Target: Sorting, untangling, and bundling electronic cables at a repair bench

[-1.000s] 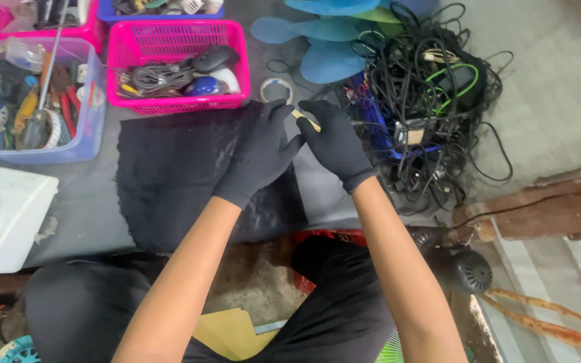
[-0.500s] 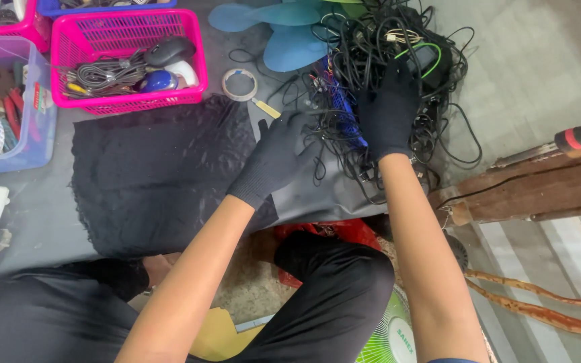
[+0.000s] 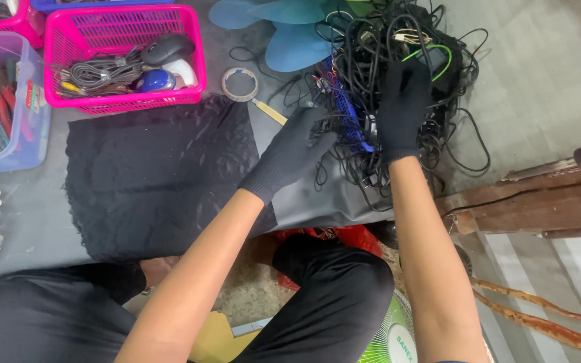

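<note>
**Both gloved hands in the cable tangle**

The tangle of black cables (image 3: pixel 398 81) lies directly ahead of both hands, with no clear long axis. The right hand (image 3: pixel 403 111) rests on its middle, fingers pushed in among the cords; whether they grip any, I cannot tell. The left hand (image 3: pixel 296 149) pinches cords at the tangle's left edge. A roll of tape (image 3: pixel 240 84) lies left of the tangle, a blue fan blade (image 3: pixel 290 37) partly under its far side.

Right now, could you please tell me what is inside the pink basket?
The pink basket holds a coiled grey cable, a black mouse and a blue-and-white mouse. Anything beneath them is covered.
</note>
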